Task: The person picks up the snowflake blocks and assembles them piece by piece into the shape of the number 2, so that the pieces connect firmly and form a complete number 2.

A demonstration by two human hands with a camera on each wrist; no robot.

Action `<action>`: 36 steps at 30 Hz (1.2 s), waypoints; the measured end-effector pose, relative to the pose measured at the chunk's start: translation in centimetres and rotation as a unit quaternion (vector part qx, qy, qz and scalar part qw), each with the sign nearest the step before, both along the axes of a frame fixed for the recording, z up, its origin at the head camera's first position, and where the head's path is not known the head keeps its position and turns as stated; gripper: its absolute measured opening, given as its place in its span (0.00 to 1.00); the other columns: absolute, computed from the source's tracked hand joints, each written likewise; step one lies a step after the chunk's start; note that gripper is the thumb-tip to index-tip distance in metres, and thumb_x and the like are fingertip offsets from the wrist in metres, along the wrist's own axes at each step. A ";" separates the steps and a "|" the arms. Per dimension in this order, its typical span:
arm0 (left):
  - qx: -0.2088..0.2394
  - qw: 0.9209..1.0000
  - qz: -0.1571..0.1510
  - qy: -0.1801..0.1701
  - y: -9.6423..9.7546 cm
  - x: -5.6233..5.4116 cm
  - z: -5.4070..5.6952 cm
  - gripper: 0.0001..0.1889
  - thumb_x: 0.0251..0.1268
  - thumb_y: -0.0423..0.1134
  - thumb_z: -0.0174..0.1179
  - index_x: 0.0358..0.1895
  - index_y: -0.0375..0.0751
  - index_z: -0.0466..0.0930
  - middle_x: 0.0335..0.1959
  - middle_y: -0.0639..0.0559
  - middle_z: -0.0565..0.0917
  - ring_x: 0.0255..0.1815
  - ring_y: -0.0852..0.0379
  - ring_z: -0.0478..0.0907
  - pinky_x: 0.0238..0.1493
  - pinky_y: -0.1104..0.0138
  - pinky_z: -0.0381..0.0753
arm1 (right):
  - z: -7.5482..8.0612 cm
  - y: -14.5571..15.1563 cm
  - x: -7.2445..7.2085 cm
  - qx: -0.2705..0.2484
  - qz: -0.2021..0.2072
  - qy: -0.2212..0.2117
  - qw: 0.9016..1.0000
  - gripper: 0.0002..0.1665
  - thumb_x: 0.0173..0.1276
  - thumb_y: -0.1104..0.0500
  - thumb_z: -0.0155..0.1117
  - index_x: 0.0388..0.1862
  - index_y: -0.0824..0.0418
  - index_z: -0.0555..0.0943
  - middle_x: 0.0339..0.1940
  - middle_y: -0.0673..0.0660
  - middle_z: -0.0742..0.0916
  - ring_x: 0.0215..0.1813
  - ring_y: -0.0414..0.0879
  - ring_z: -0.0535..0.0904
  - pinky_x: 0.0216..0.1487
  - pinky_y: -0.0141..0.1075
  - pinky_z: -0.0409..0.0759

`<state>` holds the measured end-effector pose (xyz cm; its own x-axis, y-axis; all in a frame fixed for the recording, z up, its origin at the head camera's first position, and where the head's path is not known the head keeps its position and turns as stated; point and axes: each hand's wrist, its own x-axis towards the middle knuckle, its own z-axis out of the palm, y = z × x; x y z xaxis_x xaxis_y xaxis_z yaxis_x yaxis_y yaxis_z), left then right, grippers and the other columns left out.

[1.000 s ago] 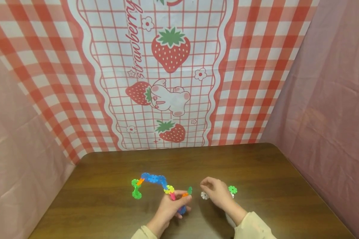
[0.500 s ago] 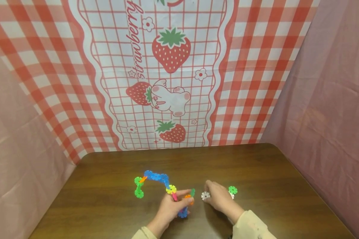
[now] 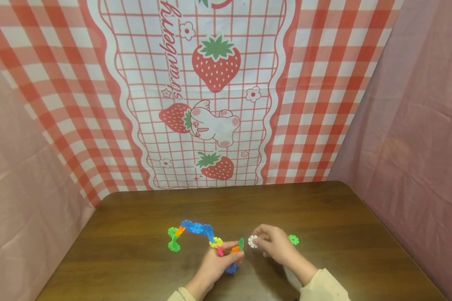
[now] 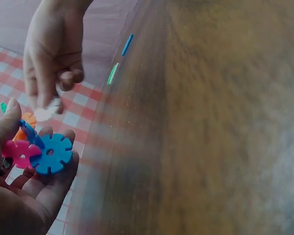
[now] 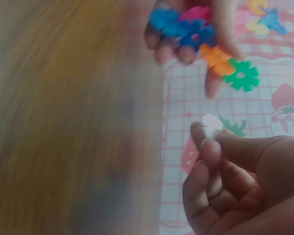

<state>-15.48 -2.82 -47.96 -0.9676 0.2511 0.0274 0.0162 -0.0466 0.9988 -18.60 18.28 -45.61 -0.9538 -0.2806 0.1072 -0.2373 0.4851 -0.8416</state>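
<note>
A chain of interlocking snowflake discs is gripped by my left hand (image 3: 214, 263), thumb on top. From a yellow disc (image 3: 216, 242) the chain arches leftward through several blue discs (image 3: 196, 228) down to green discs (image 3: 174, 246). A pink disc (image 4: 23, 153) and a blue disc (image 4: 54, 154) sit within the left palm. An orange disc (image 5: 216, 58) pokes out by the thumb and carries a darker green disc (image 3: 241, 243) at its end. Thumb and fingertips of my right hand (image 3: 276, 244) pinch a white disc (image 3: 253, 241), a short gap from that green disc.
On the brown table (image 3: 135, 267), a loose green disc (image 3: 294, 239) lies right of my right hand. The left wrist view also shows a blue disc (image 4: 127, 45) edge-on nearby. A checked strawberry cloth (image 3: 214, 125) hangs behind the table.
My right hand has reached the white disc on the table, taken hold of it and brought it up and left toward the chain. The left hand keeps its grip, shifting slightly.
</note>
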 end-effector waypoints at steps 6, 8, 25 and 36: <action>0.035 0.999 -0.016 -0.011 0.0 0.1 0.2 0.21 0.62 0.35 0.67 0.57 0.31 0.79 0.36 0.41 0.85 0.26 0.52 0.83 0.31 0.69 0.83 | 1.4 -0.4 0.4 -0.064 0.004 -0.021 0.998 0.08 0.72 0.57 0.62 0.40 0.62 0.78 0.29 0.62 0.87 0.16 0.47 0.75 0.17 0.32 0.75; 0.037 0.999 -0.021 -0.007 0.1 0.1 0.2 0.21 0.62 0.35 0.66 0.58 0.32 0.78 0.35 0.42 0.85 0.23 0.56 0.81 0.29 0.70 0.83 | 1.8 -0.5 0.5 -0.073 0.008 -0.020 0.997 0.09 0.72 0.56 0.61 0.41 0.62 0.77 0.28 0.63 0.87 0.16 0.51 0.76 0.16 0.32 0.74; 0.055 0.998 -0.018 -0.018 0.7 0.3 0.4 0.19 0.61 0.34 0.66 0.54 0.30 0.81 0.33 0.47 0.84 0.23 0.58 0.80 0.29 0.70 0.83 | 1.8 -1.5 1.4 -0.071 0.012 -0.004 0.997 0.06 0.73 0.58 0.60 0.37 0.60 0.75 0.25 0.61 0.86 0.17 0.58 0.78 0.14 0.27 0.67; 0.053 0.998 0.002 -0.040 0.9 0.3 0.0 0.17 0.61 0.31 0.65 0.51 0.27 0.81 0.28 0.47 0.84 0.22 0.58 0.80 0.28 0.67 0.84 | 1.0 -1.9 1.6 -0.067 0.011 0.011 0.998 0.04 0.72 0.62 0.60 0.36 0.60 0.75 0.28 0.62 0.87 0.17 0.47 0.78 0.15 0.27 0.70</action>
<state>-15.19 -1.92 -47.99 -0.9689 0.2462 -0.0243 -0.0634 -0.1520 0.9864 -17.02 16.35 -44.66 -0.9445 -0.2831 0.1669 -0.2665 0.3626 -0.8930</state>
